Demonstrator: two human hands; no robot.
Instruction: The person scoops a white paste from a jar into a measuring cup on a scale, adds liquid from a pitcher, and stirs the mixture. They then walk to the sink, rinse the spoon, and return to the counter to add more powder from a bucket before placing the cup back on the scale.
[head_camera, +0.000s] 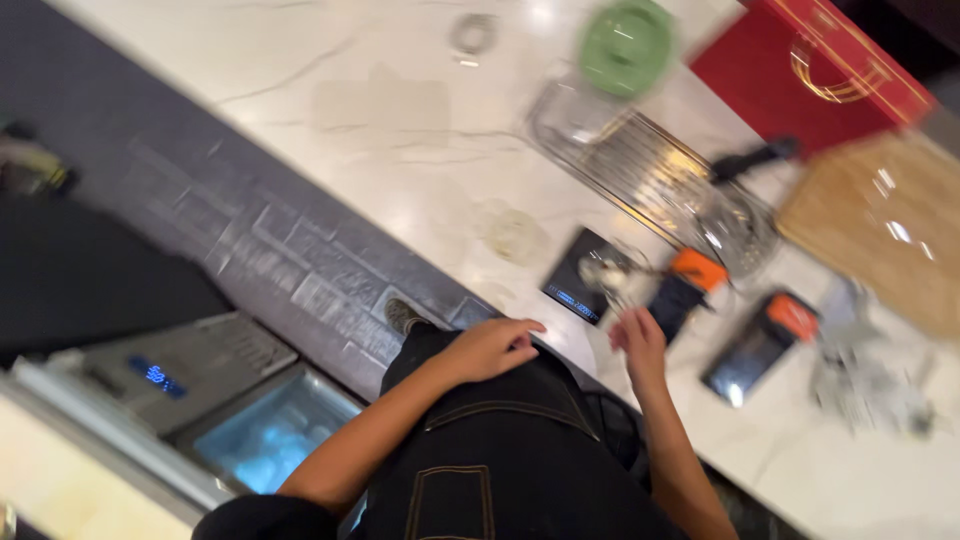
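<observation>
Over by the white marble counter, the person's right hand hovered just short of a clear glass standing on a small black scale — fingers loose, holding nothing, though blur hid detail. Left hand rested open and empty at the counter edge, farther from the glass.

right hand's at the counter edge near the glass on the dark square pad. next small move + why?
Probably a short reach forward with the right hand to close on the clear glass. The hand sits open just below it, holding nothing, and the glass stands on the dark square pad right ahead. The left hand rests empty at the counter edge. Motion blur hides detail.
</observation>
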